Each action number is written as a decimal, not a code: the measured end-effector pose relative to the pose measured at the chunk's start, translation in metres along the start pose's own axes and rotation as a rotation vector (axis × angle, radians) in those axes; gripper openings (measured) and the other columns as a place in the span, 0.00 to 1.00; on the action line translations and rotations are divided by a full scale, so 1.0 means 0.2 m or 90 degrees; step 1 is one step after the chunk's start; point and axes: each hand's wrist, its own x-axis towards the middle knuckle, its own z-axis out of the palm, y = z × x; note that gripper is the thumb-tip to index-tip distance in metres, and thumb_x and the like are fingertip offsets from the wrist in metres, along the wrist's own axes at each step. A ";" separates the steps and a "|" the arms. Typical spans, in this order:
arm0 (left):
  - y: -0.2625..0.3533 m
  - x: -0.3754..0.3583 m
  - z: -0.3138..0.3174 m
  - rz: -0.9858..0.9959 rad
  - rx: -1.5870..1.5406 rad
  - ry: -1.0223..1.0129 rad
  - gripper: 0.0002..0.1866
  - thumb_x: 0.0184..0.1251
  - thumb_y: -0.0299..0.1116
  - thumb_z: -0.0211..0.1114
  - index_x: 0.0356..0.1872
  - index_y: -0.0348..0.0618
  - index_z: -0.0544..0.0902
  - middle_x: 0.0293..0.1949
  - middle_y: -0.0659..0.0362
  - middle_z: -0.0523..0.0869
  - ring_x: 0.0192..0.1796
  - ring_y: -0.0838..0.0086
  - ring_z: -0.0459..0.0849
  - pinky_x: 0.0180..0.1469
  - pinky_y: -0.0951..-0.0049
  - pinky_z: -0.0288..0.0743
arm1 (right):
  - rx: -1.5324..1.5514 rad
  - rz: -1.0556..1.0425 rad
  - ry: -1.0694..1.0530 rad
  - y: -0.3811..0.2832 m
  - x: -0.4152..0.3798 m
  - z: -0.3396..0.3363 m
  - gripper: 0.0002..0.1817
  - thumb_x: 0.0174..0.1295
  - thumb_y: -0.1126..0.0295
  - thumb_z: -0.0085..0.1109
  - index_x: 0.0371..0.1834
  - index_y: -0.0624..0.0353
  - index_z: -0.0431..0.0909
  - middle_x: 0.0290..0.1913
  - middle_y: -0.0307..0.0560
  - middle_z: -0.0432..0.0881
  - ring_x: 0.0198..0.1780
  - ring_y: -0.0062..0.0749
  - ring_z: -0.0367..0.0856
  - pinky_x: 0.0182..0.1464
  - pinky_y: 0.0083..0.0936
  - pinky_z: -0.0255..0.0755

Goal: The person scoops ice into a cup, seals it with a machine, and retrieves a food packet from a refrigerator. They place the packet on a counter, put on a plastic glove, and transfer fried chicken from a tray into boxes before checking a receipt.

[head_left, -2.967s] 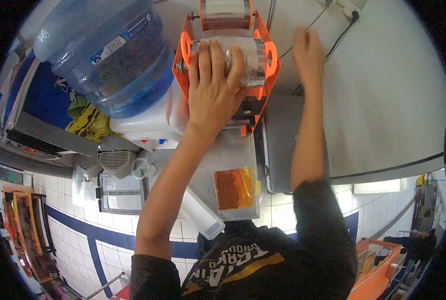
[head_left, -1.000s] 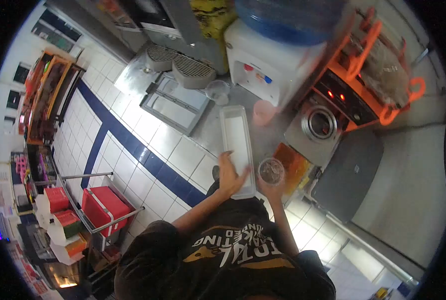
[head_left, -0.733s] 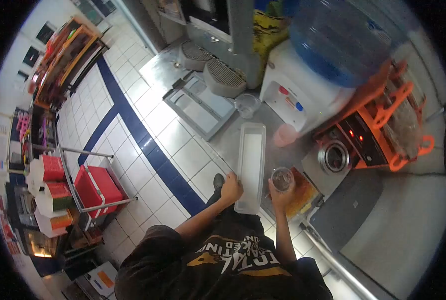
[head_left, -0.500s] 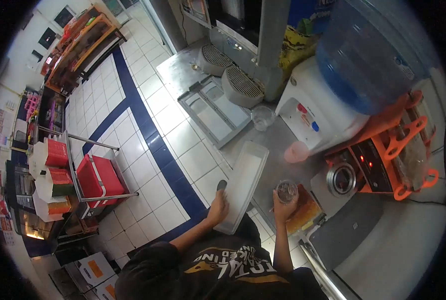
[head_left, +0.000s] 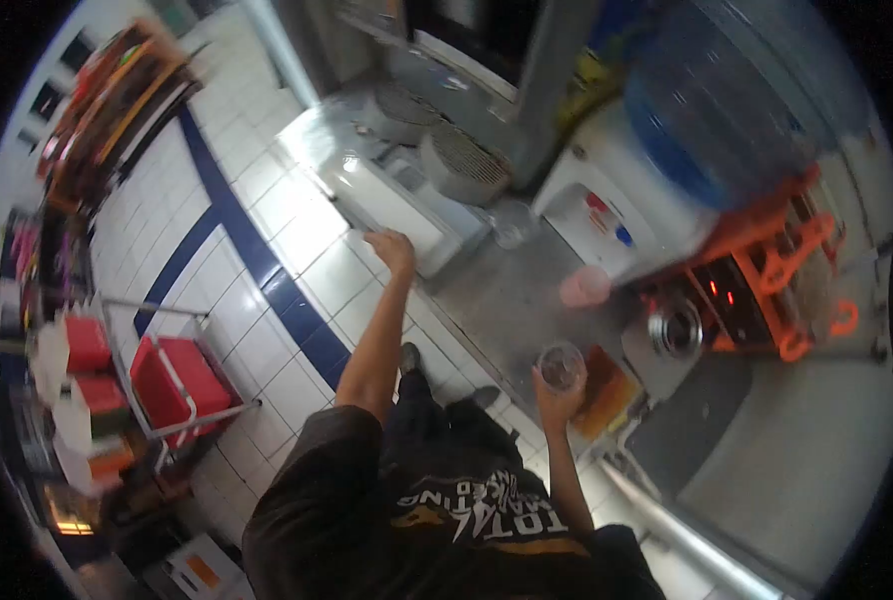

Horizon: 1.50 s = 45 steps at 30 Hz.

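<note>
My right hand holds a clear plastic cup, fingers wrapped round its side. The cup is over the grey counter, beside an orange-brown board or mat. My left hand reaches forward with fingers stretched out, overlapping the near edge of a long white tray. The tray lies on the counter in front of the drip grilles, over the compartmented frame. Motion blur softens the left fingers.
A water dispenser with a blue bottle stands at the right. Near it are a pink cup, another clear cup, a round metal-rimmed container and an orange rack. A trolley carries a red box at left.
The white tray has gone from in front of my body to the counter by the drip grilles. My left hand has moved forward with it. My right hand still holds the clear cup.
</note>
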 end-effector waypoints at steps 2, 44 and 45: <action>-0.13 0.11 0.12 0.119 0.081 0.013 0.30 0.63 0.27 0.55 0.60 0.13 0.57 0.60 0.23 0.67 0.63 0.34 0.68 0.69 0.50 0.61 | 0.008 -0.024 0.026 -0.07 -0.01 0.04 0.44 0.42 0.63 0.84 0.63 0.68 0.70 0.57 0.55 0.79 0.57 0.44 0.80 0.61 0.38 0.74; 0.38 -0.24 -1.35 0.234 -0.022 -0.476 0.48 0.42 0.38 0.83 0.65 0.30 0.67 0.55 0.42 0.80 0.57 0.55 0.83 0.59 0.61 0.78 | -0.105 -0.238 -0.545 -0.74 -0.02 0.78 0.28 0.54 0.67 0.71 0.59 0.59 0.74 0.56 0.53 0.79 0.56 0.48 0.80 0.57 0.41 0.75; 0.35 -0.14 -1.41 0.196 -0.047 -0.420 0.48 0.42 0.37 0.83 0.65 0.29 0.67 0.55 0.42 0.80 0.57 0.56 0.83 0.59 0.62 0.78 | -0.082 -0.262 -0.582 -0.81 -0.03 0.95 0.27 0.54 0.68 0.70 0.59 0.59 0.74 0.55 0.53 0.79 0.55 0.48 0.81 0.56 0.40 0.75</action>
